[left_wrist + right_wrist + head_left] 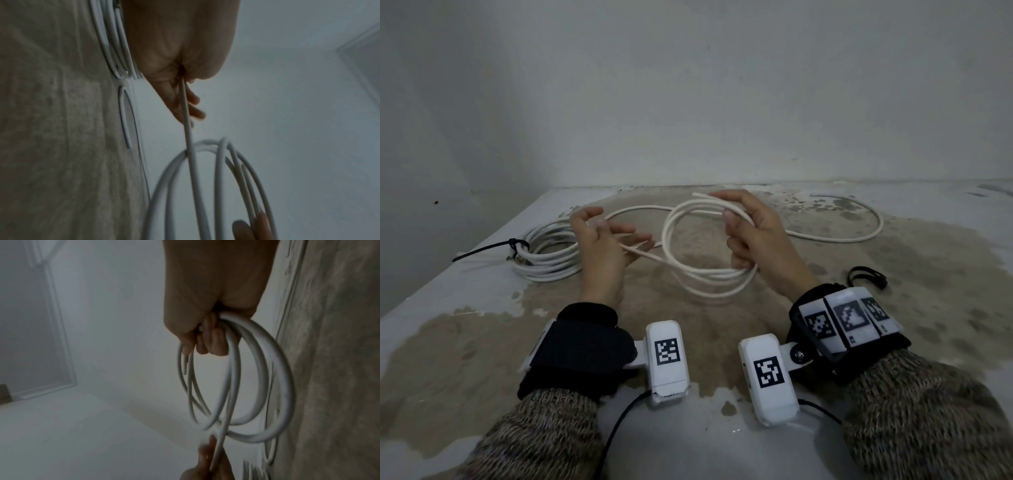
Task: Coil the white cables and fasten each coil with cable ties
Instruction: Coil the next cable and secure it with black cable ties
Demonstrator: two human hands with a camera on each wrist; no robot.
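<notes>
My right hand (750,236) (211,305) grips a half-made coil of white cable (702,274) (265,369) of a few loops, lifted just above the table. A single strand (643,255) (188,129) leads from this coil into my left hand (613,236) (180,56), which holds it with thumb and forefinger curled and the other fingers stretched along it. The cable's loose tail (859,226) curves over the table at the far right. A finished white coil (544,253) (111,48) lies at the left, bound with a black cable tie (493,246).
Spare black cable ties (866,275) lie on the table to the right of my right wrist. The stained table (722,342) meets a grey wall at the back and drops off along its left edge.
</notes>
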